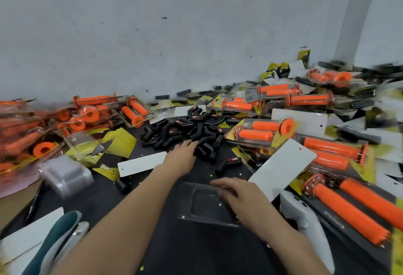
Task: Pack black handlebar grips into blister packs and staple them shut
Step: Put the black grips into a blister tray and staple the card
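A heap of black angled rubber pieces (192, 130) lies in the middle of the dark table. My left hand (180, 154) reaches to its near edge, fingers stretched out and touching the pieces. A clear blister shell (202, 205) lies flat in front of me. My right hand (237, 194) rests on its right side, fingers relaxed and blurred. One loose black piece (226, 164) lies between the heap and the shell, another (123, 184) to the left. A stapler with a teal handle (56, 237) sits at the lower left.
Packed orange grips (340, 150) pile up on the right and more (87, 113) on the left. White backing cards (281, 167) (141, 163), yellow-black printed cards (118, 141), a stack of clear shells (67, 174) and a white controller-like object (305, 220) surround the work spot. A wall stands behind.
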